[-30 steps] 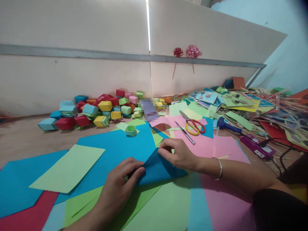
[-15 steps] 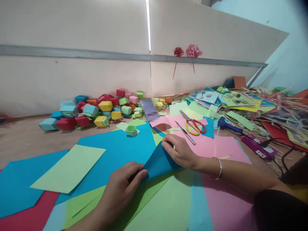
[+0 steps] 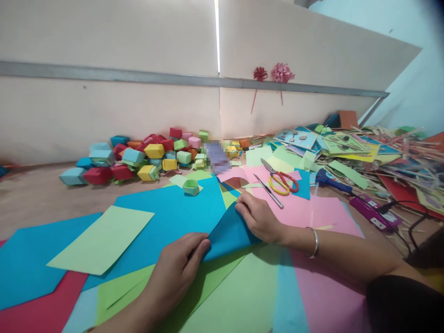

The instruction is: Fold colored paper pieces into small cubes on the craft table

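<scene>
- Paper (image 3: pixel 231 233), blue, spans the gap between my two hands, with one raised part slanting up from my left pinch to my right.
- My left hand (image 3: pixel 180 261) is nearly closed, thumb against curled fingers, with the paper's near left edge caught between them. I take this low hold as an anchor, keeping that end from sliding.
- My right hand (image 3: pixel 260 219) is closed to a narrow pinch at the raised upper tip. Holding it higher and farther out than the left seems to keep the slanting edge straight and off the layers below.
- With my hands apart like this, the middle of the paper is left uncovered, so I can see its surface and lower edge.
- It looks matte, smooth and evenly coloured, deeper blue where it is shaded. I see no tear. Whether it joins the large blue sheet (image 3: pixel 180 208) just beyond my grip, I cannot tell.
- Below my grip lies a light green sheet (image 3: pixel 243 286); left of my left hand, a pale green rectangle (image 3: pixel 104 240) rests flat over blue.
- Just beyond my right hand, the scissors (image 3: pixel 274 173) and craft knife (image 3: pixel 272 193) lie side by side on pink paper (image 3: pixel 329 212), probably there for easy reach.
- Beyond both pinches sits a small open green box (image 3: pixel 190 187); farther off to the left, many coloured paper boxes (image 3: pixel 154 151) are heaped against the white panel (image 3: pixel 138 111).
</scene>
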Demonstrator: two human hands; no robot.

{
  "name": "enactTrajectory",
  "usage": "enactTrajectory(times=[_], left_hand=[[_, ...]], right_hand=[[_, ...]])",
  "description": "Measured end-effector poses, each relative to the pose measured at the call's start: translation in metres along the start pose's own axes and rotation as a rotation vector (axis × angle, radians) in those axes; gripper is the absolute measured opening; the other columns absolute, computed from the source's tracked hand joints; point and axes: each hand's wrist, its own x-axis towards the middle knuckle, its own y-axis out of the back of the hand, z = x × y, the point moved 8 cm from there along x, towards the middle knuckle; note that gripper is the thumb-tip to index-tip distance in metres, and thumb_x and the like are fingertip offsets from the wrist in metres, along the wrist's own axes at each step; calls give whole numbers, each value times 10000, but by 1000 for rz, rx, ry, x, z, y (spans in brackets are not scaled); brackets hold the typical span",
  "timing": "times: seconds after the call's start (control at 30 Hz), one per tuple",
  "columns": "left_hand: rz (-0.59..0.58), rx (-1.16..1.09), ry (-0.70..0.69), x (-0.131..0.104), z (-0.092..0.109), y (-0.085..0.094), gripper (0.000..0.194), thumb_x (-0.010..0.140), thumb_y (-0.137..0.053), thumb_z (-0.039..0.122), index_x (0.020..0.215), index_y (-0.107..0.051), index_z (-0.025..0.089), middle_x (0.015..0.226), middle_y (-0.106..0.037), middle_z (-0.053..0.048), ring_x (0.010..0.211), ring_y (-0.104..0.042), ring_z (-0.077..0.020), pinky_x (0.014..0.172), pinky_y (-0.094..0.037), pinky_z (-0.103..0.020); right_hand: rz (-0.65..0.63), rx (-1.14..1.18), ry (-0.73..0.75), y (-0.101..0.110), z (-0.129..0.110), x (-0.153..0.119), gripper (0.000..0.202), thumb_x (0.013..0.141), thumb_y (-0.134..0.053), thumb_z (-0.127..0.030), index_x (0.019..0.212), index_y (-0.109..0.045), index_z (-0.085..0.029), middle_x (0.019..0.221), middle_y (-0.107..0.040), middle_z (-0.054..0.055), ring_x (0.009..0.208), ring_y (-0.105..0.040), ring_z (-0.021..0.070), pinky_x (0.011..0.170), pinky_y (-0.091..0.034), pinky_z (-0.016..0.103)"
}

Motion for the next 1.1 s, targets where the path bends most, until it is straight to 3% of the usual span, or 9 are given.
enactTrajectory(times=[0.23, 0.5, 0.7, 0.87, 1.0, 1.1], left_hand=[[3, 59, 43, -1, -4, 2, 473, 884, -432, 495, 1063, -772, 219, 976, -802, -88, 805, -736, -279, 677, -573, -352], [15, 67, 18, -4, 3, 5, 417, 890, -428, 465, 1050, -738, 235, 754, -756, -38, 592, -656, -210, 525, -470, -277], [46, -19, 64, 0, 5, 15, 472, 838, -487, 556, 1104, -665, 209, 549, -569, 48, 478, -540, -176, 482, -389, -257], [-69, 125, 111, 10, -6, 8, 398, 877, -418, 493, 1081, -601, 204, 568, -577, 33, 508, -536, -197, 490, -313, -262], [-188, 353, 142, 9, -12, 1, 308, 914, -388, 387, 1084, -586, 223, 651, -652, -15, 563, -586, -220, 495, -254, -261], [-284, 493, 141, 6, -14, -6, 311, 935, -383, 344, 1108, -621, 242, 706, -698, -54, 613, -633, -241, 495, -228, -264]], right_hand=[[11, 57, 30, 1, -3, 2, 175, 959, -436, -275, 791, -436, -227, 739, -537, 3, 672, -494, 163, 651, -379, 283], [41, 155, 19, 11, -8, 3, 166, 949, -452, -284, 796, -465, -221, 760, -536, 1, 703, -509, 160, 669, -406, 280], [-58, 88, -70, -5, 6, 28, 171, 926, -481, -244, 760, -451, -218, 731, -550, -15, 689, -513, 153, 660, -371, 270], [-153, -155, -46, -31, 10, 44, 125, 940, -504, -198, 816, -504, -200, 785, -607, 24, 719, -539, 173, 657, -333, 277], [-243, -373, 65, -54, 8, 40, 108, 959, -507, -200, 861, -549, -186, 874, -655, 73, 775, -551, 195, 652, -303, 290], [-305, -404, 135, -61, 8, 37, 133, 949, -536, -205, 822, -573, -185, 859, -655, 72, 780, -548, 200, 649, -299, 293]])
